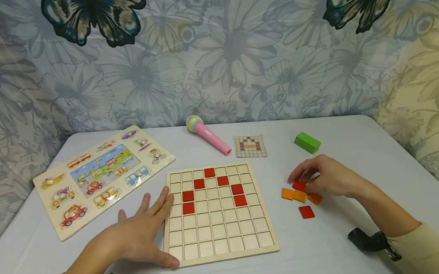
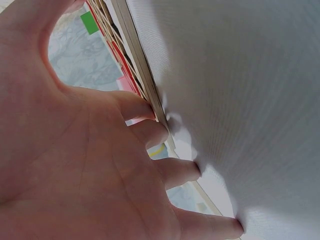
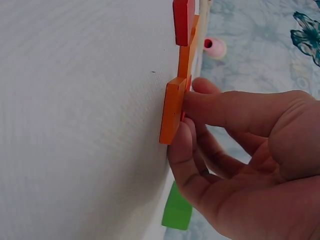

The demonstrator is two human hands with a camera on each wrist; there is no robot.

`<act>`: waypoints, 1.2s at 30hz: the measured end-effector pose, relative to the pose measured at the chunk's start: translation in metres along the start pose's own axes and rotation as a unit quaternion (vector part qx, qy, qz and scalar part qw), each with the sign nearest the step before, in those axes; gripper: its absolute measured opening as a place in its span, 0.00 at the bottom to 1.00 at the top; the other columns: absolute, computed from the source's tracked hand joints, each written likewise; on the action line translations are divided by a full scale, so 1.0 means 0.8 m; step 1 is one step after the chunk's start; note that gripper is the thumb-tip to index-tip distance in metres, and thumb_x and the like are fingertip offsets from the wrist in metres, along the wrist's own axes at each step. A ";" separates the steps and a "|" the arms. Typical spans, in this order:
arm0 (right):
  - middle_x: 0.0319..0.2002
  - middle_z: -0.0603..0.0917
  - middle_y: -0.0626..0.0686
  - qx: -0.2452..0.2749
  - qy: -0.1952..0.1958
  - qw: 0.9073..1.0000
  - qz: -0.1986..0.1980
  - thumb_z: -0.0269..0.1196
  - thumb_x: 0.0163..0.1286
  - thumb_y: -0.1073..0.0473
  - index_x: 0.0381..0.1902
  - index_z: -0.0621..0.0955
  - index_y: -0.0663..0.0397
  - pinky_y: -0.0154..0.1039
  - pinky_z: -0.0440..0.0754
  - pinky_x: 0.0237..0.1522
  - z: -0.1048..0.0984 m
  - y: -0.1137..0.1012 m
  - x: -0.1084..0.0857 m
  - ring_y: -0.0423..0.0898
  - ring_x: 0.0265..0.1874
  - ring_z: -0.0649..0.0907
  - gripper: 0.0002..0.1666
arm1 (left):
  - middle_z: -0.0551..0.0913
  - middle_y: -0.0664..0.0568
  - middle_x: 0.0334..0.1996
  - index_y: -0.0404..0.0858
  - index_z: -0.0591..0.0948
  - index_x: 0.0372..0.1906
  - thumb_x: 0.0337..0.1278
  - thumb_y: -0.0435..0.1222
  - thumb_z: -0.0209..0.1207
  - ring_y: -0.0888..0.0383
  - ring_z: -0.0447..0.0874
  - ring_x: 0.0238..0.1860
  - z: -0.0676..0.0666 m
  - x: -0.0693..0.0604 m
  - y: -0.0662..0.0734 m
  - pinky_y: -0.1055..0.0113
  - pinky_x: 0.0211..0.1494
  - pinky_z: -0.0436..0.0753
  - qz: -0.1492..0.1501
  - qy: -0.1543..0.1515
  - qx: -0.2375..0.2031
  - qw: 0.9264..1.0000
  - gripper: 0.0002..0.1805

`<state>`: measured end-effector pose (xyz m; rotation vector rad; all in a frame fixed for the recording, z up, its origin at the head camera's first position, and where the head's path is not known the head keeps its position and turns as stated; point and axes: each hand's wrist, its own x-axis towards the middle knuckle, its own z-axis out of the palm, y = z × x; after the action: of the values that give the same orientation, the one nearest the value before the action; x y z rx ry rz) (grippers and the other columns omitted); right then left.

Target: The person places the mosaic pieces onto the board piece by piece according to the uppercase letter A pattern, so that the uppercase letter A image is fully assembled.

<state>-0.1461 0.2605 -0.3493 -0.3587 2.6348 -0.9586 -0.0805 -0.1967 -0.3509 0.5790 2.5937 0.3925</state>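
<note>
A pale wooden grid board (image 1: 218, 232) lies flat on the table, with several red tiles (image 1: 209, 172) set in its upper squares in a peaked shape. My left hand (image 1: 138, 236) is spread along the board's left edge, thumb at the near corner and fingertips farther up; the left wrist view shows its straight fingers. To the right of the board, my right hand (image 1: 328, 177) pinches a red tile (image 1: 299, 185) among several orange tiles (image 1: 288, 194). In the right wrist view an orange tile (image 3: 172, 111) partly hides that red one. Another red tile (image 1: 307, 212) lies nearer me.
Behind the board lie a small pattern card (image 1: 250, 146) and a pink toy microphone (image 1: 212, 139). A green block (image 1: 307, 142) sits beyond my right hand. At the left is a vehicle picture puzzle (image 1: 64, 230). A patterned cloth (image 1: 209, 63) hangs behind the table.
</note>
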 end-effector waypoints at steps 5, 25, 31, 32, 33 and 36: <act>0.45 0.88 0.52 -0.021 0.005 1.000 0.014 0.70 0.60 0.71 0.46 0.91 0.52 0.39 0.85 0.39 0.002 0.000 0.000 0.50 0.44 0.82 0.17 | 0.33 0.47 0.86 0.40 0.45 0.86 0.33 0.72 0.74 0.26 0.34 0.82 0.000 0.000 0.000 0.08 0.58 0.40 -0.002 -0.002 0.000 1.000 0.79; 0.40 0.89 0.53 -0.008 0.022 1.000 0.012 0.72 0.62 0.66 0.51 0.90 0.55 0.38 0.85 0.37 0.003 -0.004 -0.002 0.48 0.39 0.85 0.18 | 0.32 0.47 0.86 0.40 0.45 0.86 0.33 0.71 0.75 0.26 0.33 0.82 0.000 0.000 0.001 0.09 0.59 0.39 -0.008 0.000 -0.008 1.000 0.80; 0.39 0.89 0.52 -0.008 0.029 0.999 0.025 0.73 0.60 0.65 0.52 0.90 0.55 0.39 0.84 0.36 0.004 -0.010 0.000 0.48 0.39 0.84 0.20 | 0.32 0.46 0.86 0.39 0.45 0.86 0.33 0.70 0.75 0.26 0.33 0.82 0.000 0.000 0.001 0.08 0.59 0.40 -0.005 0.002 -0.005 1.000 0.80; 0.40 0.89 0.52 -0.010 0.031 0.999 0.027 0.73 0.60 0.65 0.52 0.90 0.55 0.40 0.85 0.36 0.004 -0.011 0.000 0.48 0.40 0.84 0.20 | 0.32 0.46 0.86 0.39 0.45 0.86 0.33 0.70 0.75 0.26 0.33 0.82 0.000 0.000 0.001 0.08 0.59 0.40 -0.004 0.002 -0.006 1.000 0.79; 0.41 0.89 0.52 -0.011 0.032 0.999 0.029 0.73 0.60 0.65 0.52 0.90 0.55 0.40 0.85 0.37 0.005 -0.012 0.001 0.48 0.40 0.84 0.20 | 0.32 0.46 0.86 0.39 0.45 0.86 0.33 0.70 0.75 0.26 0.33 0.82 0.000 0.000 0.001 0.08 0.59 0.40 -0.005 0.002 -0.006 1.000 0.79; 0.43 0.90 0.53 -0.015 0.036 0.999 0.037 0.74 0.60 0.64 0.51 0.90 0.54 0.41 0.84 0.38 0.006 -0.017 0.003 0.48 0.41 0.84 0.20 | 0.33 0.46 0.86 0.39 0.45 0.86 0.33 0.71 0.75 0.26 0.33 0.82 0.001 0.000 0.001 0.08 0.58 0.40 -0.005 0.003 -0.005 1.000 0.79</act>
<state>-0.1451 0.2469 -0.3442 -0.2353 2.7083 -0.9258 -0.0801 -0.1955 -0.3510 0.5614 2.5969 0.4048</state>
